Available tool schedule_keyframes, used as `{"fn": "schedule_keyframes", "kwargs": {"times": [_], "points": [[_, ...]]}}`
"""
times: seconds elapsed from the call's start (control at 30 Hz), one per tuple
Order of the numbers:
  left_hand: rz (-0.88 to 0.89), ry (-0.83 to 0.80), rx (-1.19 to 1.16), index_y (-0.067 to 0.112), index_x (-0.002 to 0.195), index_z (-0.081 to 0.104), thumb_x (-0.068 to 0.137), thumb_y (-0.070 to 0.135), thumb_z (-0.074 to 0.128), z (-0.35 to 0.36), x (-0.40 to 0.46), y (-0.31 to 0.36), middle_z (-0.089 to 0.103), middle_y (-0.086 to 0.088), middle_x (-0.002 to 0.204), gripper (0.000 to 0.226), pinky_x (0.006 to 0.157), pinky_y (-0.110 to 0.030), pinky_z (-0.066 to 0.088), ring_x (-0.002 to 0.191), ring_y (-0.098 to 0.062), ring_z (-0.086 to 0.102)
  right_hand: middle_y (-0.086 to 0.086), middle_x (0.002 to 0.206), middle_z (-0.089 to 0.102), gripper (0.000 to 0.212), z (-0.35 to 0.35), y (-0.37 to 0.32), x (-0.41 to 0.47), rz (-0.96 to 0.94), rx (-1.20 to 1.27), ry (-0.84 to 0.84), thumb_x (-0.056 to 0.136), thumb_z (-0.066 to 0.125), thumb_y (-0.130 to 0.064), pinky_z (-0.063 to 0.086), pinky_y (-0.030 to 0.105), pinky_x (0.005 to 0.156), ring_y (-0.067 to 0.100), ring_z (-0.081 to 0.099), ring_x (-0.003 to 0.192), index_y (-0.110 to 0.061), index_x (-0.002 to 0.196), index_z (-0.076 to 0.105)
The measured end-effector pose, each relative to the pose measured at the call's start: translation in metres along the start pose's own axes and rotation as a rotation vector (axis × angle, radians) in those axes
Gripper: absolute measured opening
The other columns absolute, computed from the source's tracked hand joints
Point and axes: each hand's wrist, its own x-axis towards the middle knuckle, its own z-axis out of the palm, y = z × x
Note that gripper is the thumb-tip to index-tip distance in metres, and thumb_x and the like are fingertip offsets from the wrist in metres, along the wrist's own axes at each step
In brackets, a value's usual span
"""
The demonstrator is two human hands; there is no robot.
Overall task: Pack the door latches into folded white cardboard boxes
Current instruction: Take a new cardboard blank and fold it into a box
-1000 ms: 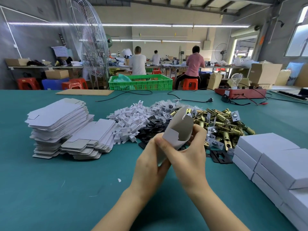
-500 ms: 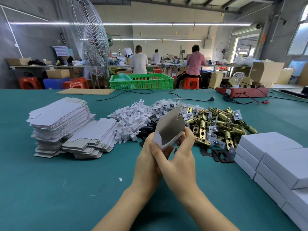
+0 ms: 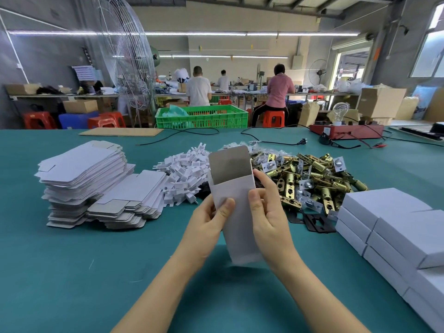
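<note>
We look down on a broad teal bench (image 3: 72, 272) that carries everything. Along its right edge sit closed white boxes (image 3: 394, 227), stacked in layers; we count about eight, though the nearest run out of view. On the left stand two heaps of flat box blanks (image 3: 84, 174), white on one face and grey on the other, a tall stack and a lower one leaning against it, too many sheets to count. At the middle right lies the pile of door latches (image 3: 310, 179), brass-coloured barrels with silvery faceplates, tangled so we cannot count them. Left of it is a heap of small white plastic pieces (image 3: 185, 174), also uncountable, and at least two black plates (image 3: 314, 222) lie by the near edge of the latch pile.

Above the bench, in front of us, we hold one folded box (image 3: 236, 212), upright and slightly tilted, white outside, its top flap raised and showing a grey inner face; the top end is open. The left hand (image 3: 204, 227) grips its left side, thumb pressed on the front panel. The right hand (image 3: 269, 212) grips its right edge, thumb on the front and fingers curled behind.
</note>
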Motion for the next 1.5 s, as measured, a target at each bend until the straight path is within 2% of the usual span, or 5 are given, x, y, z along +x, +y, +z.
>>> {"fn": "schedule_keyframes", "kwargs": {"times": [0.23, 0.6, 0.87, 1.17, 1.5], "points": [[0.199, 0.027, 0.099, 0.072, 0.122, 0.032, 0.089, 0.033, 0.056, 0.009, -0.006, 0.002, 0.071, 0.019, 0.111, 0.056, 0.079, -0.014, 0.052, 0.102, -0.004, 0.068, -0.019, 0.094, 0.061, 0.04, 0.0, 0.005, 0.0, -0.034, 0.042, 0.032, 0.098, 0.047, -0.031, 0.055, 0.028, 0.075, 0.009, 0.064, 0.088, -0.063, 0.121, 0.043], [0.22, 0.003, 0.194, 0.05, 0.131, 0.035, 0.09, 0.034, 0.054, 0.01, -0.007, 0.0, 0.073, 0.014, 0.108, 0.049, 0.079, -0.021, 0.054, 0.096, -0.009, 0.069, -0.023, 0.092, 0.056, 0.037, 0.004, 0.007, -0.004, -0.063, 0.033, 0.099, 0.094, 0.044, -0.031, 0.048, 0.015, 0.073, -0.001, 0.057, 0.084, -0.056, 0.121, 0.04], [0.224, -0.037, 0.284, 0.068, 0.121, 0.037, 0.092, 0.037, 0.053, 0.006, -0.007, 0.003, 0.074, 0.008, 0.099, 0.046, 0.083, -0.046, 0.054, 0.091, -0.032, 0.065, -0.008, 0.101, 0.058, 0.039, 0.008, 0.008, -0.007, -0.097, 0.029, 0.15, 0.093, 0.042, -0.03, 0.052, 0.029, 0.076, 0.014, 0.06, 0.09, -0.06, 0.118, 0.039], [0.24, -0.003, 0.209, 0.056, 0.111, 0.047, 0.09, 0.055, 0.048, 0.004, -0.006, 0.004, 0.063, 0.003, 0.071, 0.021, 0.057, -0.023, 0.043, 0.06, -0.008, 0.05, -0.01, 0.097, 0.058, 0.036, 0.01, 0.002, -0.008, -0.136, 0.047, 0.18, 0.095, 0.043, -0.031, 0.051, 0.026, 0.068, 0.01, 0.059, 0.082, -0.057, 0.12, 0.04], [0.233, -0.003, 0.21, 0.06, 0.107, 0.048, 0.09, 0.05, 0.045, 0.006, -0.007, 0.005, 0.066, -0.009, 0.077, 0.02, 0.061, -0.035, 0.045, 0.065, -0.016, 0.053, -0.016, 0.094, 0.05, 0.022, 0.01, -0.002, -0.007, -0.16, -0.029, 0.229, 0.093, 0.041, -0.044, 0.042, 0.024, 0.07, 0.003, 0.048, 0.079, -0.046, 0.112, 0.05]]}}
